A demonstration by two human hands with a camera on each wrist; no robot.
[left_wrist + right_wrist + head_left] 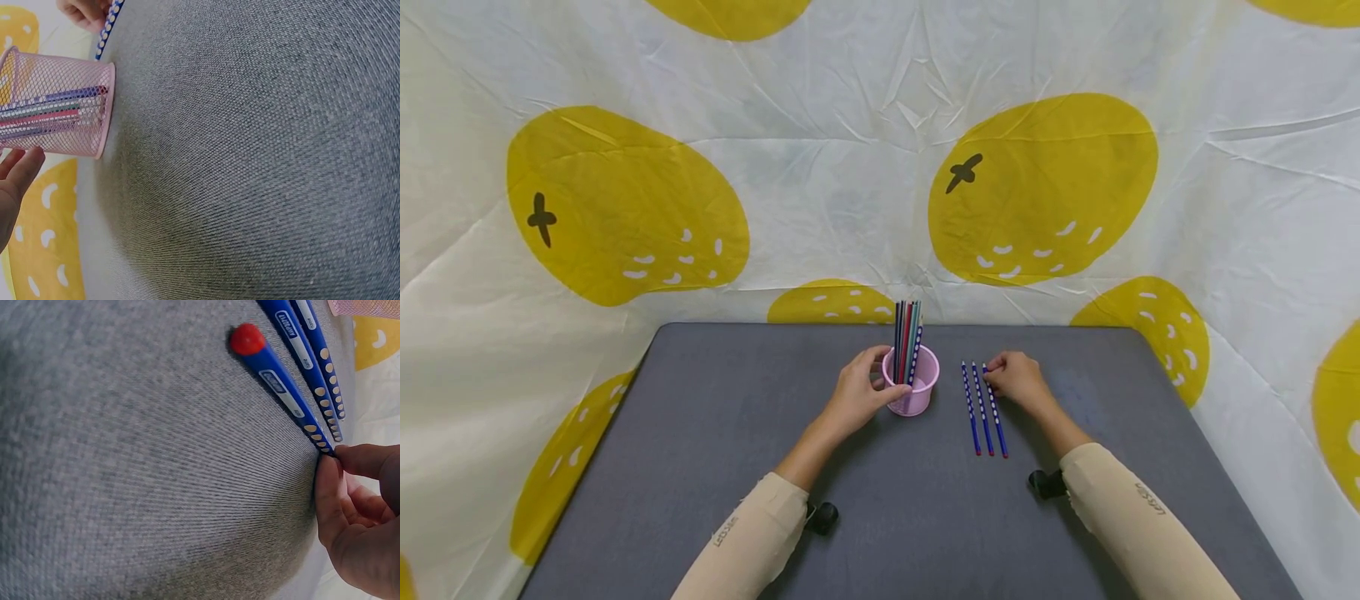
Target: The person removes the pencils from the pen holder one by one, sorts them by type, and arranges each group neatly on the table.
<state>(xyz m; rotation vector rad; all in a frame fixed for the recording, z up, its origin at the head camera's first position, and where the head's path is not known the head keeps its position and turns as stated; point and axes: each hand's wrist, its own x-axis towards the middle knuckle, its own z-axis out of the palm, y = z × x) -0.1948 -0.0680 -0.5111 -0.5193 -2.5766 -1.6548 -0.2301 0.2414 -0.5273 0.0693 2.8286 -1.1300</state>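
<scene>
On the table stands a pink mesh pencil cup (913,402) with several pencils (907,337) leaning in it, dark, red, green and one blue with white dots. My left hand (859,390) holds the cup from its left side, thumb at the front rim and fingers behind. To the cup's right, three blue dotted pencils lie side by side, red ends towards me. Thumb and forefinger of my right hand (1018,380) pinch the rightmost pencil (284,387) near its far tip. The middle pencil (300,347) and the left pencil (970,408) lie just beside it.
A dark grey cloth-like surface covers the table (700,467). Behind its far edge hangs a white curtain (842,192) with large yellow fruit prints. A black wrist camera (823,518) sits under the left sleeve, another camera (1045,483) under the right sleeve.
</scene>
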